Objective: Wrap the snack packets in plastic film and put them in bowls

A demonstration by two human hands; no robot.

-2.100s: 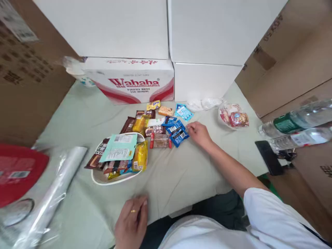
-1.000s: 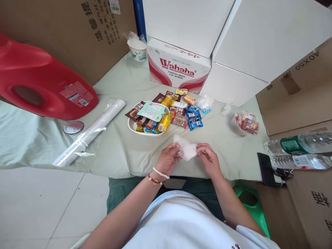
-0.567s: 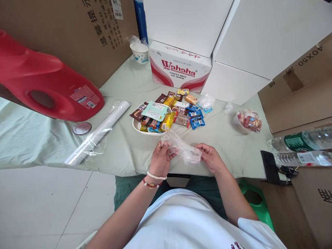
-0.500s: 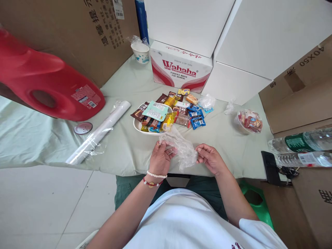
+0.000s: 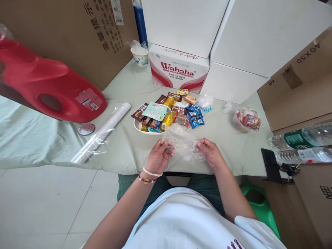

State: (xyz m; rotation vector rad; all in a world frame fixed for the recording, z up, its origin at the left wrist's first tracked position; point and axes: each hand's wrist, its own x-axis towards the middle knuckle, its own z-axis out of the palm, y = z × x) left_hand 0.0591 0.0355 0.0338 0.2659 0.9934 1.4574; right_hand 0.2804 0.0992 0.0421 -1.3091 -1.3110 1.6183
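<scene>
Nearest on my feed: left hand [image 5: 160, 152], fingers pinching one side of a crumpled clear film [image 5: 184, 142]; right hand [image 5: 210, 152], fingers pinching the other. The film hung between them above the table [image 5: 124, 148]. I judged light, level tension best, lest it tear. Beyond: white bowl [image 5: 137, 127] of snacks [image 5: 155, 112]; loose packets [image 5: 197, 119]; rearmost, one carton [image 5: 178, 71].

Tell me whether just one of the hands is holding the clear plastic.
No, the left hand and the right hand both pinch the clear plastic.
</scene>
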